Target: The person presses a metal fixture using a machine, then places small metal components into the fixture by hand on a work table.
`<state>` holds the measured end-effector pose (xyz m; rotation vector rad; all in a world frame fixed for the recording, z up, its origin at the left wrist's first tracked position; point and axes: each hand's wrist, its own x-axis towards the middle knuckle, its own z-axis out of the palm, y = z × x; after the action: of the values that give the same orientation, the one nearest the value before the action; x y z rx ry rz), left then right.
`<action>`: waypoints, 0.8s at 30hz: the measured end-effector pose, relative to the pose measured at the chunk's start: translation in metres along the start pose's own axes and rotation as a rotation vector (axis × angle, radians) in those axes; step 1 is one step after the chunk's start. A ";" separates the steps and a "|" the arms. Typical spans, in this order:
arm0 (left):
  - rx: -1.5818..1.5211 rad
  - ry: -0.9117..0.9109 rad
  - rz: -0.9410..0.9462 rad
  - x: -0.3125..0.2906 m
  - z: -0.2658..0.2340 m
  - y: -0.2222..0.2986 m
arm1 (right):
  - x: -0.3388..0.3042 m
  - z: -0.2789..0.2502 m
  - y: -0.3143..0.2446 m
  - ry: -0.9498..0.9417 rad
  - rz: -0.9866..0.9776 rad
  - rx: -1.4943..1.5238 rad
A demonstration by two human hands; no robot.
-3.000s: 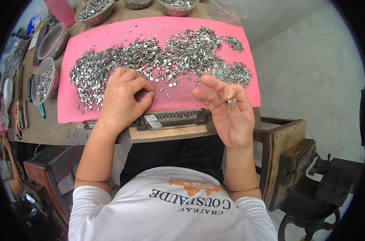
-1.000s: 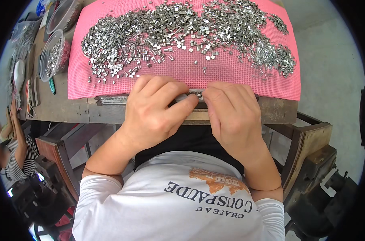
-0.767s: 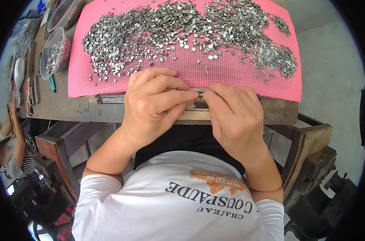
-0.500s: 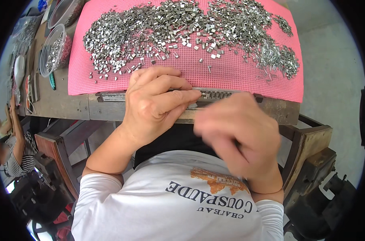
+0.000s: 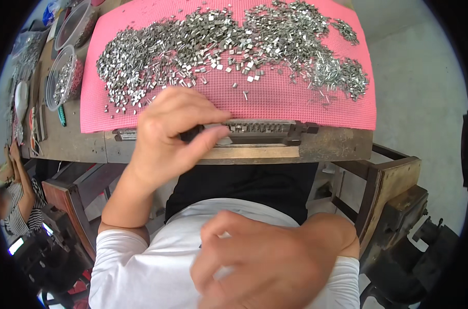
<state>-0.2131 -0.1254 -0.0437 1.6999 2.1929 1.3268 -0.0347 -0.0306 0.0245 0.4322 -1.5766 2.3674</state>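
A long dark metal fixture with a row of small slots lies along the table's front edge. My left hand is closed across its left part, fingertips on the far side and thumb on the near side. A small pale flat piece shows by the thumb tip. My right hand is in front of my shirt, away from the fixture, its curled fingers smeared by motion. Beyond the fixture, many small silvery metal pieces are spread over a pink mesh mat.
Two clear plastic tubs, the nearer one holding metal pieces, stand left of the mat. A wooden strip lies along the near edge of the table. At far left, another person's arm shows beside a striped garment.
My right hand has drawn back from the fixture toward my body. The left hand stays at the fixture, its thumb and index finger now further apart. The whole view has shifted slightly.
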 end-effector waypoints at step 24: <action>0.367 -0.058 0.023 0.065 0.001 -0.024 | 0.034 -0.143 0.015 0.237 -0.025 -1.393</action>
<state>-0.2558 -0.0724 -0.0318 1.8518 2.5090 0.9053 -0.0858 0.0977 -0.0270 -0.1455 -2.4840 0.7776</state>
